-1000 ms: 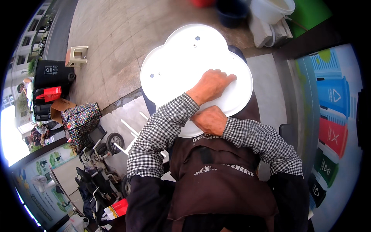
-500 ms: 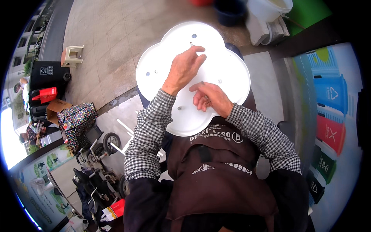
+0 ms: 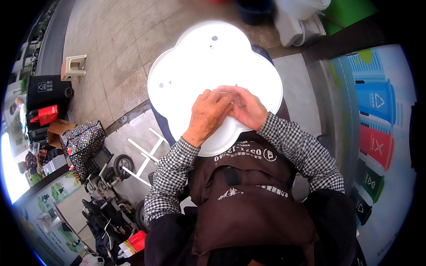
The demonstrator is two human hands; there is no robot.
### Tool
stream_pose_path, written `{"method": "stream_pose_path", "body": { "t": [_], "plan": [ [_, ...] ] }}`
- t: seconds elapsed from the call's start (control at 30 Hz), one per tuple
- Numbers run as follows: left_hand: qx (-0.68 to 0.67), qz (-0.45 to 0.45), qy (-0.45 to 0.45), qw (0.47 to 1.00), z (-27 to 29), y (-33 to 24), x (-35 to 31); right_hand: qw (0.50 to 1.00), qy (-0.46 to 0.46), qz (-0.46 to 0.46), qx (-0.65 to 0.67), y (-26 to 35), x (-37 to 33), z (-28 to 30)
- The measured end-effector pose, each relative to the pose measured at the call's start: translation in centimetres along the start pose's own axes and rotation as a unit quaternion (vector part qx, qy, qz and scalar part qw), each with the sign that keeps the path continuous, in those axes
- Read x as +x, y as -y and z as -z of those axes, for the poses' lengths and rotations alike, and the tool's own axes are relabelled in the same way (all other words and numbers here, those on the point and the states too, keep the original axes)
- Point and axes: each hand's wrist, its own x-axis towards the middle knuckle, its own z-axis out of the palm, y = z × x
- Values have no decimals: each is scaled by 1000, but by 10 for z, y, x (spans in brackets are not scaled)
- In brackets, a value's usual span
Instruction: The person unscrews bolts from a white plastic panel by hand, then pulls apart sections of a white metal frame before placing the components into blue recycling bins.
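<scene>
A white clover-shaped panel with a raised rim (image 3: 162, 106) lies across my lap, over the brown apron (image 3: 253, 217). Small metal studs and holes dot its face. My left hand (image 3: 207, 116) is above the panel's near half, fingers bent and pinched together at my right palm. Cupped beside it is my right hand (image 3: 249, 108), palm turned inward, fingers curled toward the left fingertips. The two hands touch. Something thin and small, perhaps metal, shows at the right palm, too small to name.
A white tubular frame (image 3: 148, 155) lies on the left by a wheeled cart (image 3: 124, 166) and a dotted bag (image 3: 84, 146). Farther off are a small beige stool (image 3: 73, 68) and a black bin (image 3: 49, 95). Buckets (image 3: 254, 9) stand at the far right.
My left hand has come down and toward me from the panel's middle to meet my right hand. My right hand has turned and cupped. The view has shifted slightly.
</scene>
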Motion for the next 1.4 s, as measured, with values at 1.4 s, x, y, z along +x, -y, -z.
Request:
{"method": "stream_pose_path", "body": {
  "t": [1.4],
  "plan": [
    [-458, 271, 100, 841, 4, 42, 8, 970, -39, -29, -238, 3, -7, -13]
  ]
}}
